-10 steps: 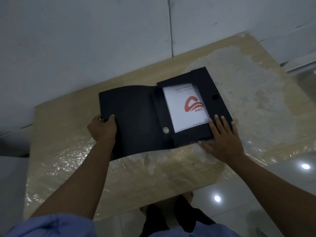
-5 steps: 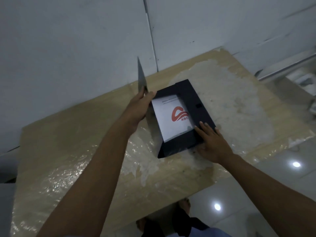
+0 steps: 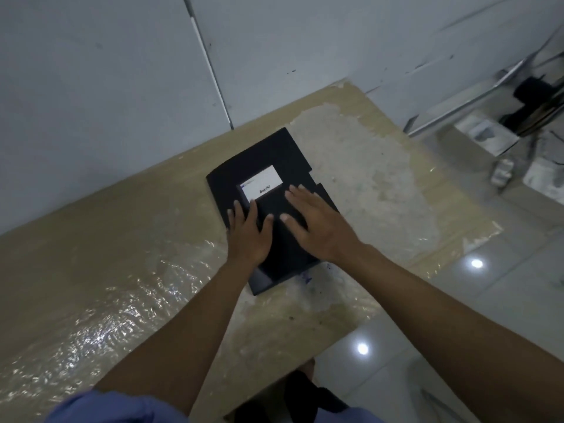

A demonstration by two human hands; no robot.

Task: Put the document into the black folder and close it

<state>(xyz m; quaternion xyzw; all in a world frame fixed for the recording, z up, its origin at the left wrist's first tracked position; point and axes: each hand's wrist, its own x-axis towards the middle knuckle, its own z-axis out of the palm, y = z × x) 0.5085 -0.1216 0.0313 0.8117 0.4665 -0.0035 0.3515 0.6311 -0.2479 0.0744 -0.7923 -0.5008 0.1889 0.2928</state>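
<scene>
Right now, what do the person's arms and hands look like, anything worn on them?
Both forearms are bare, and so are the left hand and right hand: no gloves, watch or rings show. A light blue sleeve shows at the bottom edge of the view.

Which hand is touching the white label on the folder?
The left hand: its fingertips reach the white label on the black folder. The right hand lies flat on bare black cover beside it.

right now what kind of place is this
Probably a plain workroom or office corner: a film-wrapped wooden table against bare pale wall panels, a glossy tiled floor, and a black folder under both hands.
</scene>
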